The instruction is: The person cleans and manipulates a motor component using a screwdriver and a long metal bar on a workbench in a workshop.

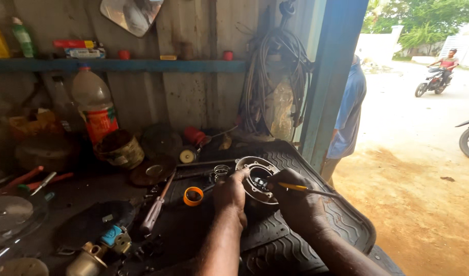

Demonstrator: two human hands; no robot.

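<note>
The left hand (230, 197) grips the round metal housing (256, 179) at its near-left rim, fingers curled over the edge, prob. to keep it from turning on the black ribbed rubber mat (306, 225) under it. The housing lies flat w/ the open side up, at the middle of the workbench, so the inside is easy to reach from above. The right hand (295, 204) is closed on a thin tool with a yellow handle (295, 187), held like a pen; the tip points into the hollow of the housing, but I cannot tell if it touches something there. The ribbed mat prob. stops small parts from rolling away. Just beside the left hand lies a small orange ring (193, 196), and a screwdriver with a dark red handle (155, 209) lies further left, both near enough to pick up. As for containers: a dirty tin can (123, 151) stands at the back, filled w/ dark material, the kind I cannot tell. A big plastic bottle with a red label (95, 105) stands behind it, approx. empty in the upper part. On the blue shelf (142, 65) are a green bottle (24, 38) and small boxes. A person in a blue shirt (349, 112) stands at the doorway, apart from the work.
</note>
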